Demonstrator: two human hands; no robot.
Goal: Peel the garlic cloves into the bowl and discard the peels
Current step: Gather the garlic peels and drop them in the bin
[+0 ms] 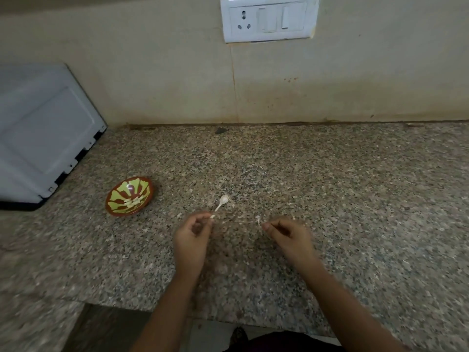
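A small brown bowl with a green pattern (111, 200) sits on the granite counter at the left, holding several peeled garlic cloves (132, 202). Right of it lies an unpeeled garlic clove with a long tail (222, 201). My left hand (193, 237) pinches a small pale bit, seemingly a clove, (212, 216) at its fingertips, just below that clove. My right hand (289, 236) pinches a thin scrap of peel (258, 220). The two hands are apart, with motion blur on both.
A white appliance (43, 133) stands at the far left, close behind the bowl. A switch and socket plate (269, 19) is on the wall above. Small peel flakes (232, 206) dot the counter near the clove. The counter's front edge (142, 304) runs below my forearms.
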